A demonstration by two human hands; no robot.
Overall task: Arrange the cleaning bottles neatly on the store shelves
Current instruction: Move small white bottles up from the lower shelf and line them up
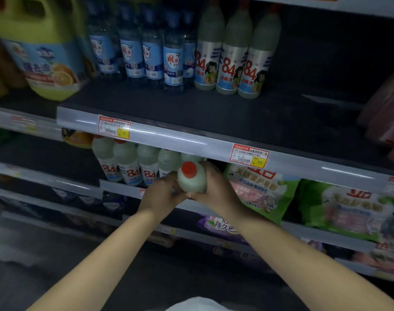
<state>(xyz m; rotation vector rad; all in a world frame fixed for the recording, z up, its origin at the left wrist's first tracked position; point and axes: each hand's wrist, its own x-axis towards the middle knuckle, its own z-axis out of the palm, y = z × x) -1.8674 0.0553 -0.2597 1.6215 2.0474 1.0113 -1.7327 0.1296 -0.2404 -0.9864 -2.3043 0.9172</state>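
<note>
Your right hand (214,182) and left hand (163,191) both grip the red-capped bottle (191,179), just right of the lower-shelf 84 row (133,163). Smooth plastic, likely liquid-heavy and slippery; hold its body, not the cap.

Green detergent-powder bag (258,191) seen on lower shelf, right of centre, under shelf edge strip. Second green bag (348,209) set just beside it, nearer right end. Purple pouch (216,225) lodged on shelf below, partly hidden. Red-and-white price tag (114,127) with yellow corner fixed toward left end of upper shelf's edge strip; second price tag (249,155) fixed toward right. Pinkish packs (386,113) noted at right end of upper shelf, blurred. Orange-toned item (77,138) tucked under strip's left end, kind unclear.
</note>
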